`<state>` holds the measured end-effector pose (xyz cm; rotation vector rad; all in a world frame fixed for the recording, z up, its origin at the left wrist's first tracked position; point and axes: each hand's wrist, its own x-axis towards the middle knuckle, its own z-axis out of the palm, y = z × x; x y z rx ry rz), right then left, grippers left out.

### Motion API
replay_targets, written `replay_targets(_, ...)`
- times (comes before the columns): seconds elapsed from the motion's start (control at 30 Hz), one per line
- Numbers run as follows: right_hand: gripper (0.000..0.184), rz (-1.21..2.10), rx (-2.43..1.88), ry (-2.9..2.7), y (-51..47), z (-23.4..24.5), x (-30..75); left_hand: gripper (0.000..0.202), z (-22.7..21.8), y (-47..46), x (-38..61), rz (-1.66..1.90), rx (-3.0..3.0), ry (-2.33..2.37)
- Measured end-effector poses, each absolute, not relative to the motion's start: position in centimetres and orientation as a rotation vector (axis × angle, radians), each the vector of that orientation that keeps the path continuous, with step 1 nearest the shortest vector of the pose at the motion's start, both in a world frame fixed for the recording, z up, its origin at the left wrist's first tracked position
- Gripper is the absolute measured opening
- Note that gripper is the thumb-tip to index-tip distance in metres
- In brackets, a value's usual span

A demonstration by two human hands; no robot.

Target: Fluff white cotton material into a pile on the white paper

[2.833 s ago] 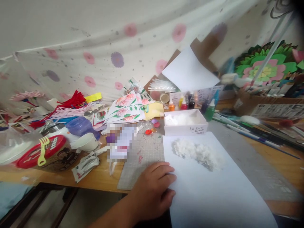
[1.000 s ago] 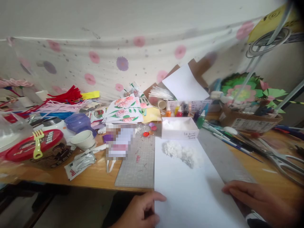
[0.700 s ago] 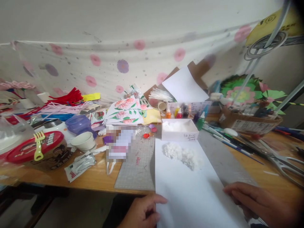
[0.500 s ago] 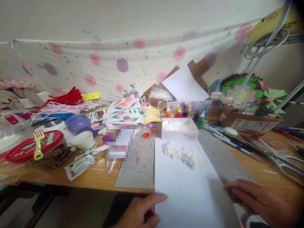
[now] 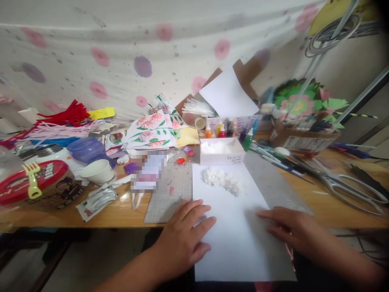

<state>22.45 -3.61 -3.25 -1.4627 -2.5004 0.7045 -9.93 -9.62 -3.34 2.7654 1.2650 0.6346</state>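
A white sheet of paper (image 5: 231, 247) lies in front of me, its near end reaching past the table edge. My left hand (image 5: 187, 229) rests on its left edge, fingers spread and holding nothing. At the right edge, my right hand (image 5: 287, 223) has its index finger stretched over the paper, thumb apart below it; the other fingers are partly hidden. White fluffy tufts (image 5: 223, 180) sit on the far part of the sheet. Just beyond stands a white open box (image 5: 223, 157) with white fluff in it.
A grey cutting mat (image 5: 170, 202) lies under the paper. Scissors (image 5: 349, 186) and brushes (image 5: 282, 164) are to the right. Small colour bottles (image 5: 221, 130) stand behind the box. On the left are a paper cup (image 5: 99, 172), a red-lidded tub (image 5: 57, 182) and a sachet (image 5: 97, 202).
My left hand has moved up and spread onto the paper. The right hand has come in from the right, over the sheet's edge. The view has shifted, showing more of the paper's near end.
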Motion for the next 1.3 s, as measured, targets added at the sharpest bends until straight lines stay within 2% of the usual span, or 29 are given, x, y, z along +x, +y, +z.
replay_targets(0.1, 0.034, 0.729, -1.441, -2.524, -3.5, -3.6, 22.6, 0.058, -3.7, -9.2, -9.7, 0.439, 2.762, 1.267)
replay_targets(0.27, 0.034, 0.674, -1.451, -2.511, -3.6, -2.8, 22.1, 0.057, -4.4, -9.0, -10.0, 0.420, 2.780, 1.239)
replay_targets(0.53, 0.045, 0.261, -1.634, -2.413, 2.1, -2.3, 24.6, 0.031, -3.4, -8.0, -9.4, 0.628, 2.704, 1.181)
replay_targets(0.67, 0.049, 0.117, -1.706, -2.405, 4.6, -3.0, 25.8, 0.046, -4.0, -7.6, -10.0, 0.583, 2.780, 1.204)
replay_targets(0.8, 0.042, -0.021, -1.647, -2.462, 4.9, -2.5, 25.2, 0.056, -4.8, -7.2, -10.8, 0.523, 2.890, 1.199)
replay_targets(0.93, 0.035, 0.089, -1.589, -2.534, 4.4, -1.4, 23.9, 0.051, -5.1, -6.9, -11.1, 0.561, 2.959, 1.159)
replay_targets(1.07, 0.032, 0.124, -1.550, -2.535, 4.4, -1.0, 23.4, 0.057, -5.6, -6.6, -11.2, 0.578, 3.039, 1.163)
replay_targets(1.2, 0.027, -0.097, -1.509, -2.431, 7.1, -0.5, 24.6, 0.056, -6.4, -6.3, -11.4, 0.543, 3.106, 1.107)
replay_targets(1.3, 0.024, -0.190, -1.510, -2.357, 10.8, 0.8, 25.3, 0.049, -6.7, -6.2, -10.9, 0.637, 3.062, 1.136)
